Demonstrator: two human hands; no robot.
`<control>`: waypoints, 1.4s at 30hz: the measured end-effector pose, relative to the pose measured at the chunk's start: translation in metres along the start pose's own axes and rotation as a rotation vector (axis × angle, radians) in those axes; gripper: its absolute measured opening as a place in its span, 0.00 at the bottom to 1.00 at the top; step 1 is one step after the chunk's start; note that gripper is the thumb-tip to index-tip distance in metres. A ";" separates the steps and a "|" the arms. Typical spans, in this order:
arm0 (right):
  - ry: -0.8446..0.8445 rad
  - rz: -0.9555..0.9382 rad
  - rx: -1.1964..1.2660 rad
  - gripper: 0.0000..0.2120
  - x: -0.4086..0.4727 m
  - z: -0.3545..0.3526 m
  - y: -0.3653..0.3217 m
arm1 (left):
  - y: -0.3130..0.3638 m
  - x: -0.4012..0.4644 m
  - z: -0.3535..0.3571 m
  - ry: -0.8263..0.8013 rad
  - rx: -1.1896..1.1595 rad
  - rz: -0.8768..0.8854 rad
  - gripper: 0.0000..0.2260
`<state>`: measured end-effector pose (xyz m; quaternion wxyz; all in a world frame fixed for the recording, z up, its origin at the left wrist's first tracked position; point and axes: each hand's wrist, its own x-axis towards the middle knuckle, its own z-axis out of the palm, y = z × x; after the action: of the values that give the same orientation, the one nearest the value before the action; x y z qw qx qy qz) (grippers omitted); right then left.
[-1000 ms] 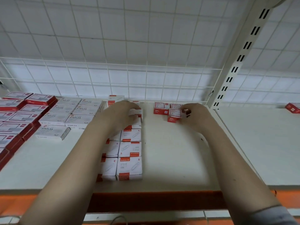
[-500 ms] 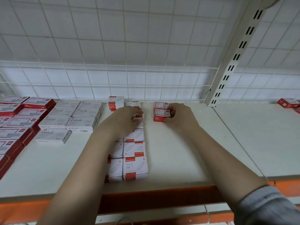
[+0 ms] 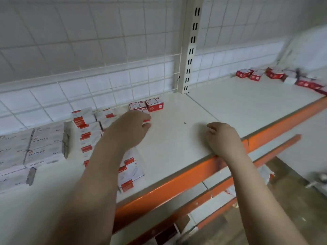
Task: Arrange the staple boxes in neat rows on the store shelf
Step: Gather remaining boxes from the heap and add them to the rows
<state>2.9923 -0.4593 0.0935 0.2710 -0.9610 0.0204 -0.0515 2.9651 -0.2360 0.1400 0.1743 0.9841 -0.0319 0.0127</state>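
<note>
The small red-and-white cardboard staple boxes sit at the back of the cream shelf board, close against the white wire grid backing, just beside a double row of white boxes with red corner labels that runs from back to front; a further loose scatter of red boxes lies well apart, far along the shelf to the right past the slotted cream upright.

The left hand reaches over the double row with its fingers curled down at the nearest red box; whether it actually grips that box I cannot tell, since the fingers hide the contact; the right hand rests near the orange front edge of the shelf, fingers loosely curled, holding nothing.

Such boxes are likely dense for their size, stiff at the edges and fairly slick on this smooth board, so they should slide readily; pinching across the two short sides looks the safest hold, since the end flaps could open.

On the flat grey-white packs at left the word "STAPLES" is readable; print on the red boxes is too blurred to read.
</note>
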 end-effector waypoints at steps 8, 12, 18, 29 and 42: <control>0.105 0.028 0.040 0.18 0.004 -0.050 0.084 | 0.089 0.038 0.038 -0.036 -0.011 0.127 0.16; 0.132 0.011 0.017 0.17 0.027 -0.082 0.153 | 0.150 0.064 0.068 -0.009 -0.056 0.108 0.16; 0.018 -0.100 -0.055 0.19 0.070 -0.149 0.254 | 0.250 0.092 0.112 -0.018 -0.112 -0.029 0.17; -0.060 -0.227 -0.020 0.19 0.160 -0.191 0.342 | 0.337 0.158 0.132 -0.004 -0.071 -0.177 0.17; -0.144 -0.388 -0.143 0.22 0.334 -0.173 0.343 | 0.358 0.288 0.141 0.039 -0.086 -0.197 0.18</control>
<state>3.3009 -0.8644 0.0902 0.1880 -0.9649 -0.1806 -0.0324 3.2303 -0.6365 0.1400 0.2173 0.9736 0.0681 0.0134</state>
